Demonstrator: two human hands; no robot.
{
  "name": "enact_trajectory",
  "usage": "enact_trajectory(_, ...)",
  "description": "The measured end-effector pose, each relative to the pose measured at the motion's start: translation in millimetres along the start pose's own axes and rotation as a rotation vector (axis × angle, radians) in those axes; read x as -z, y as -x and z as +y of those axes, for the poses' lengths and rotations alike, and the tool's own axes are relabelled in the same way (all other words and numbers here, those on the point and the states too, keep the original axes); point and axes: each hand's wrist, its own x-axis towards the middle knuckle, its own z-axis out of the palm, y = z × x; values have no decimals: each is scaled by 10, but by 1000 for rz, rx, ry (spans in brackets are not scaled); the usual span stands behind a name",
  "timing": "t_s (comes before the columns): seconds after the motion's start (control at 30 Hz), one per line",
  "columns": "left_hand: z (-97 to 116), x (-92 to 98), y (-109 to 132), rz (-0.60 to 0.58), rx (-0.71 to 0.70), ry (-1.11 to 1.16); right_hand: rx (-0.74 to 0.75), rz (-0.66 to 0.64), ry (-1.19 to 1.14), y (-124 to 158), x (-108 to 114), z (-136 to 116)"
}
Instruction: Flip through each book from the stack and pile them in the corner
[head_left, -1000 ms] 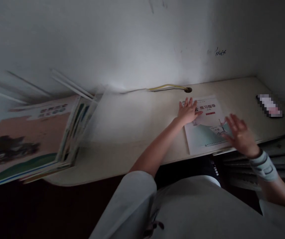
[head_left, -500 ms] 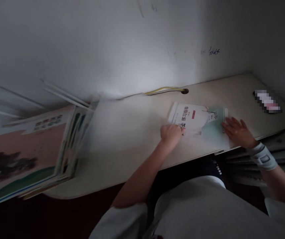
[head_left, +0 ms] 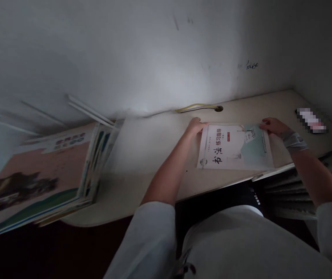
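Note:
A thin white and pale green booklet point(head_left: 235, 147) with black and red characters lies flat on the beige desk point(head_left: 154, 155), turned sideways to me. My left hand point(head_left: 196, 126) grips its far left corner with curled fingers. My right hand point(head_left: 273, 125), a grey band on its wrist, pinches the far right corner. Both hands sit at the booklet's far edge.
A slanted stack of large picture books point(head_left: 38, 178) leans at the desk's left end. A yellow cable point(head_left: 195, 106) runs into a hole by the wall. A small blurred object point(head_left: 311, 120) lies at the far right. Papers point(head_left: 299, 186) lie stacked below the desk's right edge.
The booklet has been turned a quarter round on the desk. Both hands have moved from its near side to its far corners and closed on them.

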Motion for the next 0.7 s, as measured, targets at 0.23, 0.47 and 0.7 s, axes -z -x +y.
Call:
enact_trajectory(0.23,-184,251,155,-255,20,35,17,-321,-350,50,-51,-133)
enact_trajectory(0.47,-467,235,256,-145,-116,257,235,-229,-426,-28,-222,-137)
enact_trajectory(0.7,-537,7,215,-29,-302,-62,520,112,339,-88,-437,-2)
